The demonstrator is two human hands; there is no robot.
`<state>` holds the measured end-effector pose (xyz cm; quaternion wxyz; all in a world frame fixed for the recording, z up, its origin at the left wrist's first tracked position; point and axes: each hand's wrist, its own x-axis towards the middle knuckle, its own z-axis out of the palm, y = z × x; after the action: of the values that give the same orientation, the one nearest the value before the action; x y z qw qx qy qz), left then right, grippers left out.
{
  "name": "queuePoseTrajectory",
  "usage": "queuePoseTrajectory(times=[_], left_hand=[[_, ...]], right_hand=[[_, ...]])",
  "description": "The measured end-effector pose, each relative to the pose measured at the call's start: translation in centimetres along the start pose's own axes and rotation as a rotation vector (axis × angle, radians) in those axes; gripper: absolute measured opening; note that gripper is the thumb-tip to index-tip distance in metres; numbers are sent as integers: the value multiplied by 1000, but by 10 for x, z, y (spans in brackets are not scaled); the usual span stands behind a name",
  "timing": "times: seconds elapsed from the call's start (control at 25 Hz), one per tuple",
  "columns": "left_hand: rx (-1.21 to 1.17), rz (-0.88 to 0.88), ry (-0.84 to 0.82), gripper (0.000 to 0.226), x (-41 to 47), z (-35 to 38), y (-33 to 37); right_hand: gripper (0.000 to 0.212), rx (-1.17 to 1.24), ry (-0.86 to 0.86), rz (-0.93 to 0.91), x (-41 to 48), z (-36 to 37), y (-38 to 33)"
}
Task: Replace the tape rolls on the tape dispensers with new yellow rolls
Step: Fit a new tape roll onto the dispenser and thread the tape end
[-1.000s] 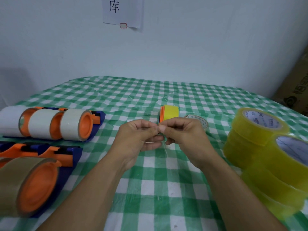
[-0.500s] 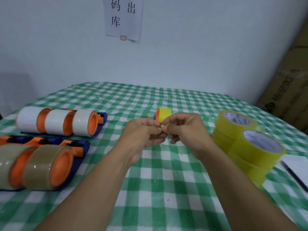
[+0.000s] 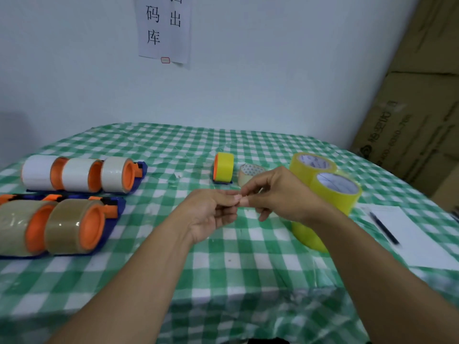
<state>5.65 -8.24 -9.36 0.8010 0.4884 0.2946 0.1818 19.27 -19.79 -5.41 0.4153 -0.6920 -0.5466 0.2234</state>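
My left hand (image 3: 211, 212) lies palm up over the table middle, fingers loosely extended. My right hand (image 3: 275, 194) pinches at the left fingertips, apparently on a small clear scrap of tape that is hard to make out. Behind the hands a blue and orange dispenser carrying a yellow roll (image 3: 223, 167) stands upright, with a small nearly used-up roll (image 3: 249, 173) lying beside it. New yellow rolls (image 3: 335, 192) are stacked at the right, close to my right wrist.
At the left lie dispensers with white rolls (image 3: 77, 175) and, nearer, with brown rolls (image 3: 49, 227). A white sheet (image 3: 412, 242) with a pen (image 3: 383, 227) lies at the right edge. Cardboard boxes (image 3: 422, 108) stand beyond the checked tablecloth (image 3: 223, 269).
Both hands have shifted a little right. My left hand has gone from a pinch to a looser, palm-up pose while my right still pinches at its fingertips. The view has tilted up.
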Motion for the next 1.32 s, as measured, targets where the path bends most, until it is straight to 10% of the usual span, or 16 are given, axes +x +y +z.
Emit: queuePoseTrajectory(times=[0.64,1.32], left_hand=[[212,-51,62,22,-13,27,-26],[272,-26,127,10,-17,14,-22]], right_hand=[[20,-615,-19,224,-35,0,51],[22,-595,-61,311,-32,-12,30]])
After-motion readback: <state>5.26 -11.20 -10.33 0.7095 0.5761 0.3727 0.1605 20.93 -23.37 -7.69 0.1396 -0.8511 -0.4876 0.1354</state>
